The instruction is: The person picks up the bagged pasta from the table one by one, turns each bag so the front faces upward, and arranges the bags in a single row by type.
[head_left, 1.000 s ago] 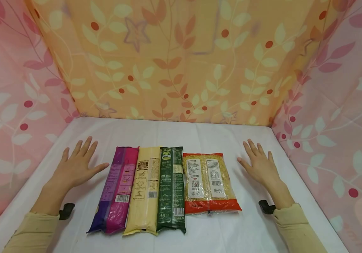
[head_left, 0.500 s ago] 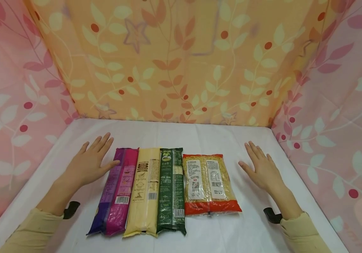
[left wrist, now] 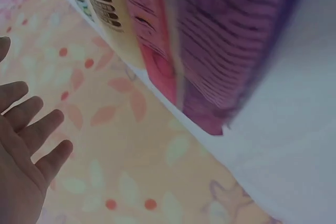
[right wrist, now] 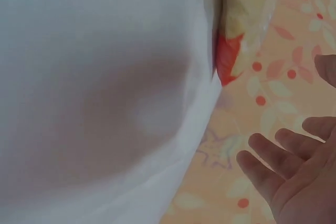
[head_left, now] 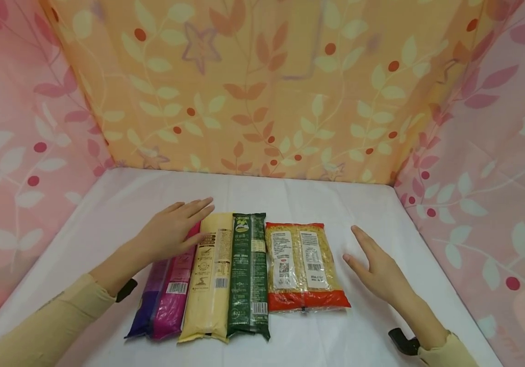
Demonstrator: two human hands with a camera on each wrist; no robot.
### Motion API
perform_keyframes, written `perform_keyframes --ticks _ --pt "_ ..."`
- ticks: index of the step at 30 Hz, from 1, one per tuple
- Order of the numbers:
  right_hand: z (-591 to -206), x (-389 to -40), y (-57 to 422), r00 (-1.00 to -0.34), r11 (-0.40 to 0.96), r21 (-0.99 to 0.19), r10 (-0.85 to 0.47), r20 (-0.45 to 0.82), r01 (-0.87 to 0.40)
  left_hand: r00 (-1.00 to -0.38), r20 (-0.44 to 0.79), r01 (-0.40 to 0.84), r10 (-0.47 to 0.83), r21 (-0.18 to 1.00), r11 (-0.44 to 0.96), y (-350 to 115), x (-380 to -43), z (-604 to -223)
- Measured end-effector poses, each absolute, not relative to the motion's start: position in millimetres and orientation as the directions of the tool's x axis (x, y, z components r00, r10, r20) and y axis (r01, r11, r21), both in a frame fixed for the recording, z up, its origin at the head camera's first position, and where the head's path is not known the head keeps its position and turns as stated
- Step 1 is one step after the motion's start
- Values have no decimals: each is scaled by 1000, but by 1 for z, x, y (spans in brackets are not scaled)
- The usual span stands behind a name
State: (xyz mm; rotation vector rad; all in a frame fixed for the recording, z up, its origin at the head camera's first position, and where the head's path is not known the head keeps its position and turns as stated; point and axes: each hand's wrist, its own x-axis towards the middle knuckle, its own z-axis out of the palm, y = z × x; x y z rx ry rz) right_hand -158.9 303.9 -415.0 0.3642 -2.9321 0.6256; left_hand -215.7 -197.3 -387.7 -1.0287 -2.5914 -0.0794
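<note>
Four long or flat food packets lie side by side on the white cloth. At the left is a purple and pink packet, partly hidden by my left hand, which hovers over its upper part with fingers straight. Beside it come a cream-yellow packet and a dark green spaghetti packet. A clear bag of small yellow pasta with red ends lies to the right. My right hand, fingers extended, is just right of that bag, apart from it. Both hands hold nothing.
A white cloth covers the table. An orange leaf-patterned curtain stands behind, with pink patterned curtains at both sides. A black wrist-camera mount sits at the right wrist.
My left hand has moved right, from beside the purple and pink packet to above it. My right hand has turned and shifted slightly down. The packets have stayed in place.
</note>
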Motion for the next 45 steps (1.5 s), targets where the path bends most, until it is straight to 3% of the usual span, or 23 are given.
perform_keyframes --ticks 8,18,28,36,45 --pt "-427 -138 291 -959 843 -458 -222 178 -281 -586 306 767 750 -87 636 -151 -229 -383" --pt "-436 -125 280 -971 803 -547 -214 109 -238 -567 130 824 814 72 562 -102 -238 -395" --pt "-441 -122 276 -981 766 -627 -196 -15 -143 -526 17 850 850 46 525 -69 -253 -404" --pt "-444 -121 272 -970 751 -631 -245 7 -194 -513 -118 847 850 96 524 -49 -260 -415" --pt "-446 -123 270 -966 733 -652 -257 2 -196 -501 -172 854 848 63 517 -41 -257 -418"
